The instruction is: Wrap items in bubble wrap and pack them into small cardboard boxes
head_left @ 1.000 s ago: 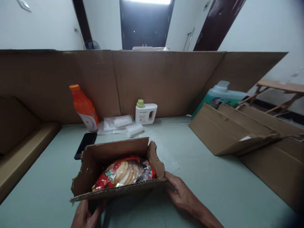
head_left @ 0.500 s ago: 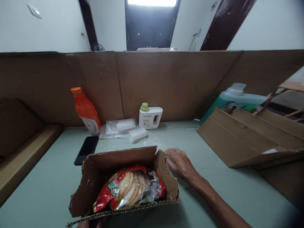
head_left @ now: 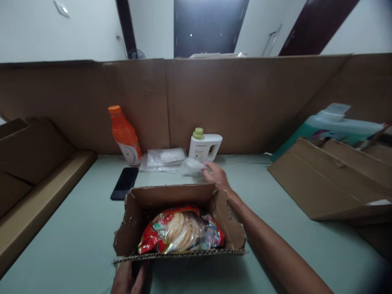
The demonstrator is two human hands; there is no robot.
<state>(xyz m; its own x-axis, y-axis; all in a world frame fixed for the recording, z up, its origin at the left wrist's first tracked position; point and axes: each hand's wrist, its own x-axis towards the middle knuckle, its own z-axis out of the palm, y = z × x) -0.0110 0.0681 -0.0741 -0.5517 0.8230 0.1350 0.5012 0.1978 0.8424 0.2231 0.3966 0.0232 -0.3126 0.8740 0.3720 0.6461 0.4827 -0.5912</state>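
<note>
An open cardboard box [head_left: 176, 192] with rough-cut edges holds a red and clear bag of round crackers [head_left: 180, 230]. At its front left corner, my left hand [head_left: 128, 277] grips the box from below the front edge; the fingertips are hidden. Beyond the back right corner, my right hand [head_left: 217, 174] pinches a small piece of bubble wrap [head_left: 192, 165], blurred by motion, in front of the white bottle [head_left: 198, 149] with a green cap.
Flat bubble wrap [head_left: 156, 161] lies beside an orange bottle [head_left: 125, 136]. A black phone [head_left: 124, 183] is left of the box. Cardboard [head_left: 324, 183] and a teal jug [head_left: 330, 120] stand at right, another carton [head_left: 39, 147] at left. A cardboard wall [head_left: 239, 102] closes the back.
My right hand has left the box's right side, reached farther back and taken hold of the small bubble wrap piece. More of my left hand shows. The whole view has shifted.
</note>
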